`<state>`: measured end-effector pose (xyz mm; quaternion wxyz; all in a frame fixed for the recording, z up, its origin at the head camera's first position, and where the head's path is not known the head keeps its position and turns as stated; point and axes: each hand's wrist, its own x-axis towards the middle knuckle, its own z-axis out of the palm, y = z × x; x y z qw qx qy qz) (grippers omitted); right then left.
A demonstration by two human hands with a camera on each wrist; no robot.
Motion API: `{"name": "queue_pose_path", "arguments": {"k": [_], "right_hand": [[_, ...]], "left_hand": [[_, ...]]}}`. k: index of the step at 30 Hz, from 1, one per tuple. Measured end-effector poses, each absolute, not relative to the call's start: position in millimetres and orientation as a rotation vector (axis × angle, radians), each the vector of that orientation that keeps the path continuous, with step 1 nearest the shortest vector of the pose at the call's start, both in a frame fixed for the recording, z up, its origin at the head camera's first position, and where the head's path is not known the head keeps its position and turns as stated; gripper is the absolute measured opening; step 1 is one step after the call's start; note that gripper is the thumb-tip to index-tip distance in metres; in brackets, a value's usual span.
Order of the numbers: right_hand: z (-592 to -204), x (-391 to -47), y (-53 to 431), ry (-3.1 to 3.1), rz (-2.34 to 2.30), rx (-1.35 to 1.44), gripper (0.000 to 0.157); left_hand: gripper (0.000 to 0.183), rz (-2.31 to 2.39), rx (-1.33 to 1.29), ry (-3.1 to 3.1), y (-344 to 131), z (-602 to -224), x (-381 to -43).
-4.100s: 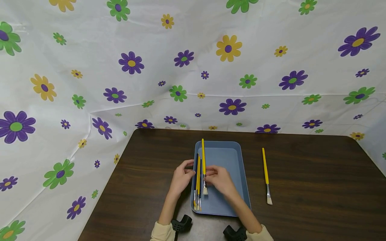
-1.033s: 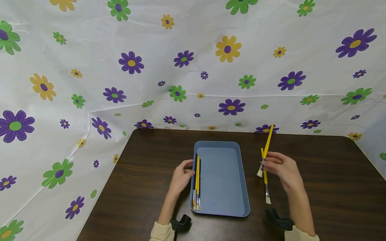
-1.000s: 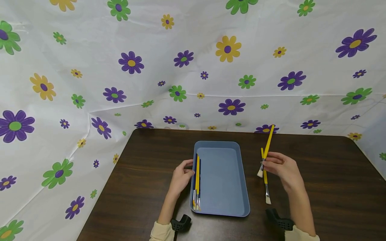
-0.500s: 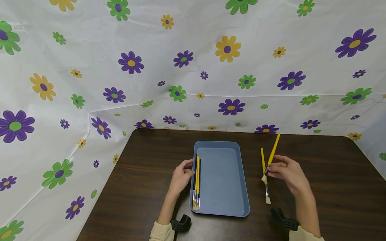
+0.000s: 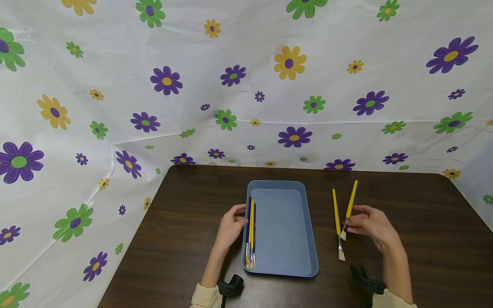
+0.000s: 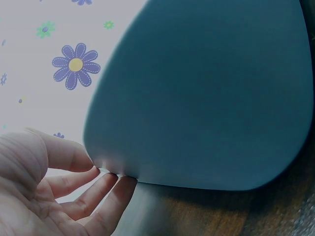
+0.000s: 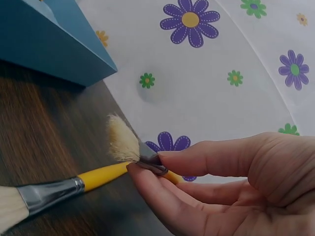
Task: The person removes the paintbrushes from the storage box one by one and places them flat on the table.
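Two cream sleeves (image 5: 206, 296) at the near edge, one black wrist unit (image 5: 231, 285) per arm. Left hand (image 5: 229, 229): thumb and fingertips bunched on the left rim of the tray (image 5: 285, 231), holding it. Right hand (image 5: 375, 226): narrow pinch on the held paintbrush (image 5: 351, 199), thumb one side, fingers the other, right at the ferrule.

Held paintbrush: yellow handle, dull grey metal ferrule, pale cream bristles, fluffy and a bit splayed in the right wrist view. It's right of the tray, bristles toward the near side, handle slanting away and slightly right. Bristles sit just beside the loose paintbrush (image 5: 336, 212) in the head view; can't tell if they touch.

Loose paintbrush lies on the surface (image 5: 185, 239), same build: yellow handle, shiny ferrule, flat cream bristles at the near end.

Tray: blue-grey, rectangular, rounded corners, low walls. Along its left wall, a tight row of brushes (image 5: 252, 222), dark blue and yellow handles, bristles near; exact count unclear.

Surface is dark brown wood grain. Behind it, white sheet (image 5: 231, 42) with purple, green and yellow flowers, some creases.
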<state>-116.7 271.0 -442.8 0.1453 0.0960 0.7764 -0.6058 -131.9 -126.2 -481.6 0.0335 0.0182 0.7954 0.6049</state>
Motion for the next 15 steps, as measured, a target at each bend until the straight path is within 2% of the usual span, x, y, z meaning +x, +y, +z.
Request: {"name": "queue_pose_path", "arguments": {"k": [15], "right_hand": [[-447.2, -118.4, 278.6, 2.198, -1.641, 0.299, 0.068]], "left_hand": [[0.045, 1.878, 0.072, 2.446, -125.6, -483.1, -132.6]]}}
